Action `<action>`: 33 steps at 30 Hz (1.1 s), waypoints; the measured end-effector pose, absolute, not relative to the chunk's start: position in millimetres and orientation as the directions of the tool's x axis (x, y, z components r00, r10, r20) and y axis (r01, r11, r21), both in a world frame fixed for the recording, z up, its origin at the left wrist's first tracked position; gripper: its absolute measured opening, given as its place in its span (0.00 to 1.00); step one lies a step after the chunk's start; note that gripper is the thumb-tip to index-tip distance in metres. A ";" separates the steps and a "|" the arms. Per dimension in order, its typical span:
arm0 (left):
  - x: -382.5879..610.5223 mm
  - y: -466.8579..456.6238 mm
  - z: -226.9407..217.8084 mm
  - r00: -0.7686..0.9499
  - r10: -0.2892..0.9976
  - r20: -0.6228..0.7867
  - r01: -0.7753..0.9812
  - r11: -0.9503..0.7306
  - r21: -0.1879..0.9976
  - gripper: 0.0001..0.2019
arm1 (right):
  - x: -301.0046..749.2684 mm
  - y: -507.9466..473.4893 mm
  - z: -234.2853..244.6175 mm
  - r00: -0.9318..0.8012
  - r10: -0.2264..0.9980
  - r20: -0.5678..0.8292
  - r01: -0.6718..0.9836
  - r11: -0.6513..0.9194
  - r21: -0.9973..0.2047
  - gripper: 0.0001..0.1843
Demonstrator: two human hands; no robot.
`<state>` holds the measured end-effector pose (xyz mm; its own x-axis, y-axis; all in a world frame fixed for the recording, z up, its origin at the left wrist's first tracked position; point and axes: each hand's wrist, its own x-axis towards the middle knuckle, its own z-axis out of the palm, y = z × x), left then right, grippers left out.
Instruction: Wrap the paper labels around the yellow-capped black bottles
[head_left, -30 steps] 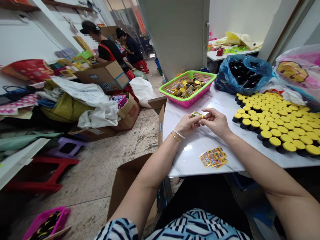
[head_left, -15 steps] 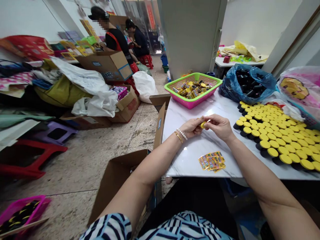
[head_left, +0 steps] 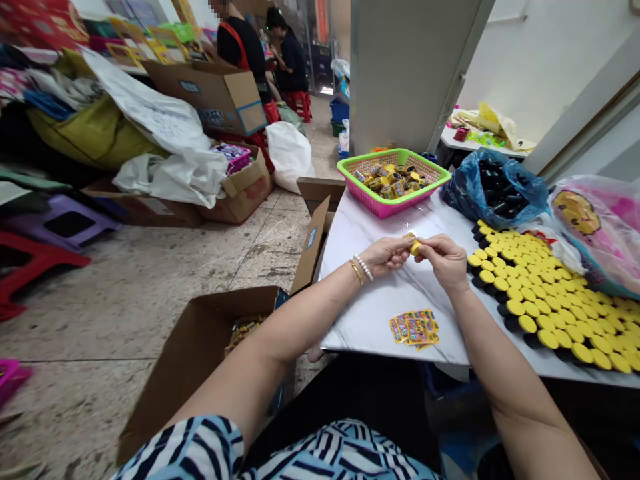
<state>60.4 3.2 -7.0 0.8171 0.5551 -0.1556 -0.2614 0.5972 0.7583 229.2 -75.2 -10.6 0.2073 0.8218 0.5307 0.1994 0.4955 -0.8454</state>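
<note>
My left hand (head_left: 385, 255) and my right hand (head_left: 447, 261) meet over the white marble table (head_left: 380, 313). Both are closed on one small yellow-capped container (head_left: 415, 247) with a printed label around it. A small stack of colourful labels (head_left: 413, 328) lies on the table below my hands. To the right stand several rows of black containers with yellow caps (head_left: 545, 293).
A green and pink basket (head_left: 393, 181) of labelled containers sits at the table's far end, beside a blue bag (head_left: 500, 189) of black containers. An open cardboard box (head_left: 200, 353) stands on the floor at my left. Two people sit far back among boxes and bags.
The view has swung left and down, showing more of the open box on the floor. My hands stay together on the small container, turning it slightly.
</note>
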 end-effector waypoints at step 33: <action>57.8 9.1 21.6 0.645 0.702 -0.302 -0.144 0.499 0.854 0.27 | 245.6 -91.5 11.8 0.104 0.674 0.731 0.716 0.459 -0.525 0.12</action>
